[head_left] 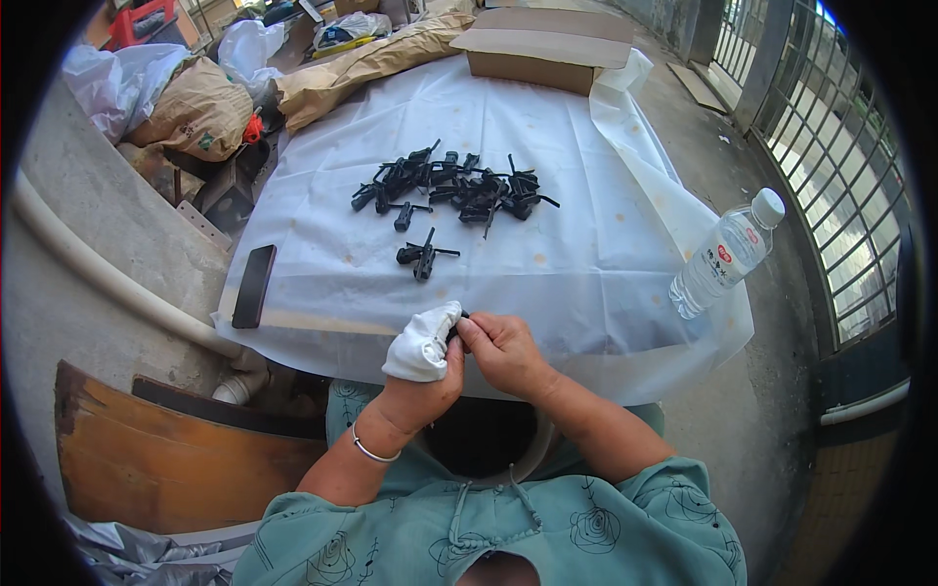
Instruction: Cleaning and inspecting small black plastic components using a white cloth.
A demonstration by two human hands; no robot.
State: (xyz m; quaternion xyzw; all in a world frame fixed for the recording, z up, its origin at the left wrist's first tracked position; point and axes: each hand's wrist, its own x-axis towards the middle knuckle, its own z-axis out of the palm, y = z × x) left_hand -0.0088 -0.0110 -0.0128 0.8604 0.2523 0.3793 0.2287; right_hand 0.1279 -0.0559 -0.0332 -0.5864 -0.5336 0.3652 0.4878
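A white cloth [422,344] covers the fingers of my left hand [430,387], or is bunched in them; I cannot tell which. Between both hands, at the table's near edge, is a small black part [459,324], mostly hidden by fingers and cloth. The fingers of my right hand [505,354] pinch it from the right side. Just beyond my hands lie a few black plastic parts [424,260] with thin arms sticking out. Farther back, a loose heap of similar black parts [469,190] spreads over the white table cover [576,264].
A dark phone-like slab [254,286] lies at the table's left edge. On the right, a clear water bottle [728,256] leans in view. An open cardboard box [532,73] sits at the far edge. Bags [195,107] crowd the far left, and a metal-barred gate [840,176] stands right.
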